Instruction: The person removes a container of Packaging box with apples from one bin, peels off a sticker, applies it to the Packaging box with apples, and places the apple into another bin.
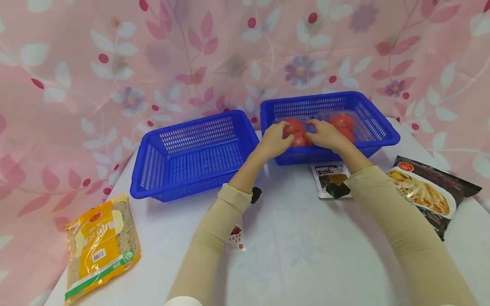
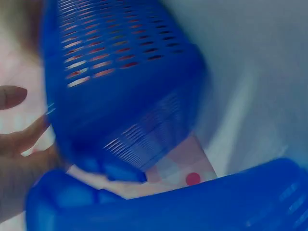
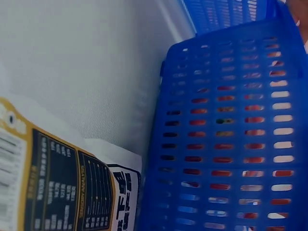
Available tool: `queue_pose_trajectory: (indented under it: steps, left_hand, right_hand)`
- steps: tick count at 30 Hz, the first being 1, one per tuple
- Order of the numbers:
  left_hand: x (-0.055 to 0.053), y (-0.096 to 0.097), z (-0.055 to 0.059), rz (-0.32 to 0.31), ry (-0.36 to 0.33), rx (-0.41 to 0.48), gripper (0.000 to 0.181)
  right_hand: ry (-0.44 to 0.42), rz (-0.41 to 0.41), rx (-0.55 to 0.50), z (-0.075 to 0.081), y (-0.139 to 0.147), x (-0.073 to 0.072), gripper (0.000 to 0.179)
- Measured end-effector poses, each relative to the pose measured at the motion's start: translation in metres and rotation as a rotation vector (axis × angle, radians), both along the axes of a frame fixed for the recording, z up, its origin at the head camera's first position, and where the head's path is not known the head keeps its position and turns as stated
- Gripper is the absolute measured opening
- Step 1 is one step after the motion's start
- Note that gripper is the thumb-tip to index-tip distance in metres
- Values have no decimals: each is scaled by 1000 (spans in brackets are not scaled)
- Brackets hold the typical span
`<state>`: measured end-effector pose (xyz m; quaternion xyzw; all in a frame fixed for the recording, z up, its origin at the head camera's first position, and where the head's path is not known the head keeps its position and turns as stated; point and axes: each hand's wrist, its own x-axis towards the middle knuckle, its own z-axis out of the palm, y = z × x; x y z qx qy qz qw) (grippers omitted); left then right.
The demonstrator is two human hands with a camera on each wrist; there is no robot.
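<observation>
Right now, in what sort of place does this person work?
Probably a staged tabletop area, perhaps indoors: a flowered pink backdrop hangs behind a white table bearing blue baskets and packaged food. The wider surroundings are not shown.

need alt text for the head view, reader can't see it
A person's left hand and right hand reach into a blue basket, on either side of some red, tomato-like items. A second blue basket stands to its left on a white table, with a yellow packet at left and a dark packet at right.

Round red tomatoes (image 1: 295,126), close together, left part of right blue basket (image 1: 285,160)
</observation>
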<state>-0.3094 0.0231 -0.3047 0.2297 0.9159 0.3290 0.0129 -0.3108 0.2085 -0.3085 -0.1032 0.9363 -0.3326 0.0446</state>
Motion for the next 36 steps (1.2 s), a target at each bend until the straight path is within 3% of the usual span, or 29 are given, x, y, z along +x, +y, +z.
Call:
queue_pose_trajectory:
  steps: [3,9,21,29,36]
  left_hand:
    - [-7,10,-6,37,34,-101,47]
    - [-12,23,-15,125,17,-232,54]
    - [-24,34,-22,309,-69,-326,60]
    - [-35,41,-26,299,-246,-318,73]
    - [-38,50,-26,309,-241,-274,71]
  right_hand:
    - [-16,-17,-23,-6,1,-6,53]
    - [-53,-59,-16,-18,-1,-17,56]
    - [-60,34,191,-12,-12,-34,66]
    - [-161,13,136,-17,-9,-42,65]
    - [-65,-24,91,-19,0,-47,65]
